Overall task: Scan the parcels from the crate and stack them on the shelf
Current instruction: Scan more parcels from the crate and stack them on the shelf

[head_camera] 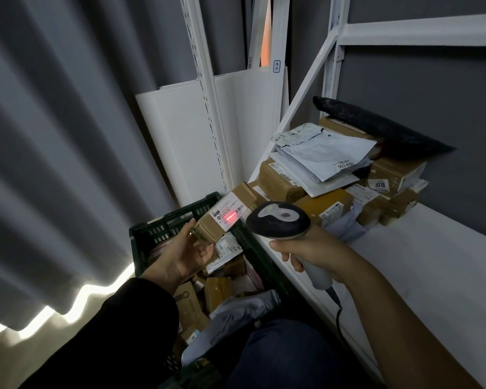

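Closest in, a knee in blue denim (278,357) presses up against the dark green slatted plastic crate (157,228), which is packed with brown boxes and grey plastic mailers and leaves little room between the grey pleated curtain (54,136) and the white metal shelf (432,276). The right hand (306,249) has its fingers wrapped tight round the pale grip of a black-headed handheld barcode scanner (278,221), its dark cable (337,307) trailing down past the shelf's front edge. The left hand (185,254), out of a black sleeve, clasps one end of a small brown cardboard parcel (208,230) held up over the crate's far corner, just beside the shelf edge. Its white shipping label (229,211) faces up with a red scan line glowing across the barcode; the print is too small to read. Further back the near half of the shelf board lies bare, then comes a loose pile of cardboard boxes and white mailers: one mailer's sticker (345,165) reads "55-2-4203", a box tag (380,184) reads "3018", and a black plastic bag (376,122) lies on top. White panels (180,136) lean against the wall behind
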